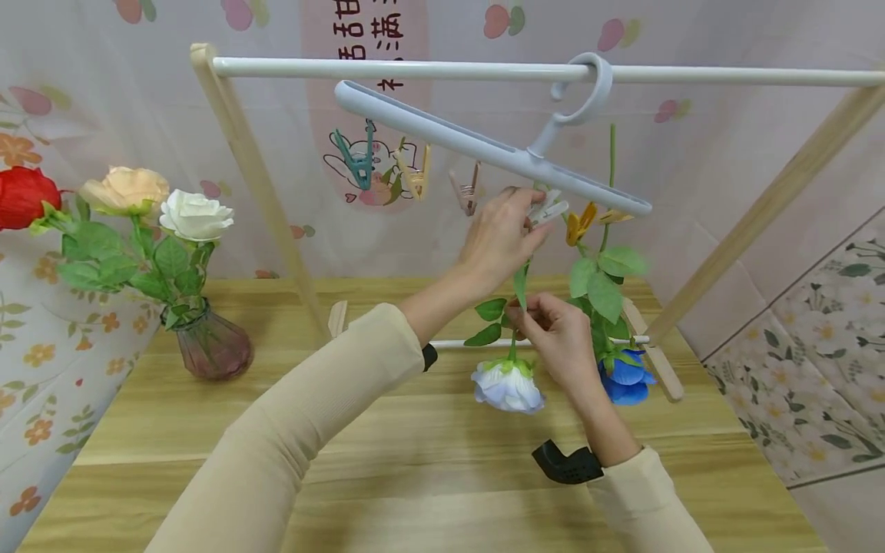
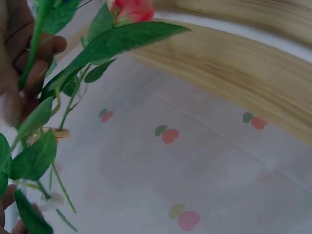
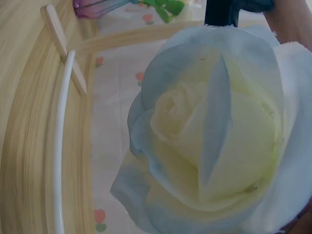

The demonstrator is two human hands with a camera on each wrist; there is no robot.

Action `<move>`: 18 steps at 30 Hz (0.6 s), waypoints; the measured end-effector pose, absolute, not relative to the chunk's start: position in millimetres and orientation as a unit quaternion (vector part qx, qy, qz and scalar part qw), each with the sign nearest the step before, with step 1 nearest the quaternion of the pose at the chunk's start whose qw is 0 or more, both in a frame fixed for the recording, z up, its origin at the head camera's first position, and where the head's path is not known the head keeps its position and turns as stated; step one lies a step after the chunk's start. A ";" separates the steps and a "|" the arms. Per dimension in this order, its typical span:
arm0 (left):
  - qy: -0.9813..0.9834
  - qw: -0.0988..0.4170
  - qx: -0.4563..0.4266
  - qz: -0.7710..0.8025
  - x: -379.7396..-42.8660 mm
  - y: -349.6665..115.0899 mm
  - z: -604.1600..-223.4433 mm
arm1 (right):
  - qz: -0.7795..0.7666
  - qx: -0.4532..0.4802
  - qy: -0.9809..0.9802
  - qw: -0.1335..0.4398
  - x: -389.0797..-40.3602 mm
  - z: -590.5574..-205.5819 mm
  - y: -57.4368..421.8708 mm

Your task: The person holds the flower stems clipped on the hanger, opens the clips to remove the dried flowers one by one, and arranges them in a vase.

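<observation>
A light blue hanger hangs tilted from a white rod, its right end lower. My left hand pinches a white clothespin under the hanger's right half. Below it, my right hand holds the green stem of a pale blue-white artificial rose, which hangs head down; its bloom fills much of the right wrist view. Beside that hand, a blue flower also hangs upside down near an orange clothespin. A pink flower shows in the left wrist view.
Teal, yellow and pinkish clothespins hang left of my hand. The rod rests on a wooden frame. At left, a purple glass vase holds red, peach and white roses on the wooden table.
</observation>
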State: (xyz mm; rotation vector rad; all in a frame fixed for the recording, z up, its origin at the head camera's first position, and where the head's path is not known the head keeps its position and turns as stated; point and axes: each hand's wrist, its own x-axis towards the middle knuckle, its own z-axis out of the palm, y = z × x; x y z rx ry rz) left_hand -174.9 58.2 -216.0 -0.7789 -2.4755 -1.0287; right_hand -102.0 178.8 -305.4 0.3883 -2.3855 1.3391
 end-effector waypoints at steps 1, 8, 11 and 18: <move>-0.874 0.178 -0.274 -0.360 -176.0 60.8 -217.3 | 0.478 0.140 -0.847 0.186 -101.4 -305.4 177.9; -0.879 0.214 -0.238 -0.354 -180.2 77.5 -225.5 | 0.486 0.146 -0.838 0.198 -98.8 -306.4 175.7; -0.879 0.220 -0.216 -0.364 -181.4 84.1 -229.4 | 0.478 0.148 -0.843 0.200 -97.5 -307.8 175.5; -0.882 0.239 -0.179 -0.365 -183.6 93.4 -234.5 | 0.471 0.149 -0.845 0.203 -95.1 -310.1 177.5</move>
